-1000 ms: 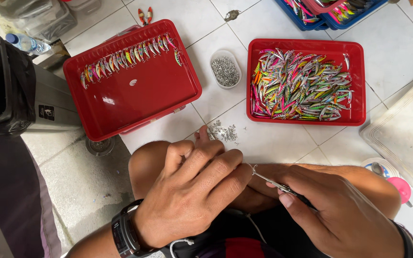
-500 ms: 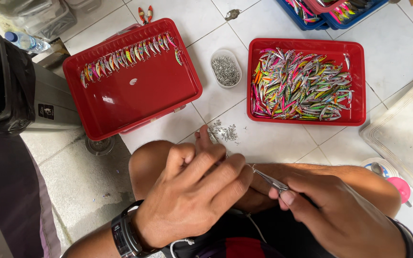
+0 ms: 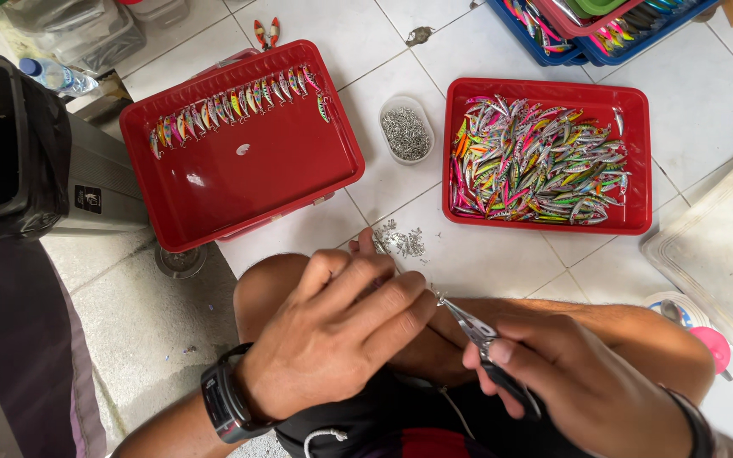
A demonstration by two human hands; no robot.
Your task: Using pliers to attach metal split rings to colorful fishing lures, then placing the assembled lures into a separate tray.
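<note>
Sitting on a white tiled floor (image 3: 706, 93) with knees drawn up, a person works small pliers (image 3: 467, 321) in the right hand (image 3: 587, 390), whose grip is wrapped closed around the handles so the narrow tip points toward the other hand. The left hand (image 3: 341, 339), wearing a dark wristwatch (image 3: 224, 403), has its fingers curled together at the plier tip, apparently pinching a small item there; the item itself is hidden behind the fingers, so what it is cannot be told.

Supplies lie within arm's reach ahead. A red tray (image 3: 638, 161) on the right holds a loose heap of multicoloured fishing lures (image 3: 536, 161), while a second red tray (image 3: 248, 182) on the left carries a neat row of lures (image 3: 239, 102) along its far edge, the rest of it bare, which suggests sorted pieces are kept apart from the pile. Between the trays stands a small clear container of tiny metal parts (image 3: 406, 131), and a scatter of the same metal bits (image 3: 402, 242) lies on the floor just beyond the knee, close to the hands. Red-handled pliers (image 3: 265, 32) rest beyond the left tray. A dark bin (image 3: 10, 144) stands at far left, a water bottle (image 3: 57, 75) behind it.
</note>
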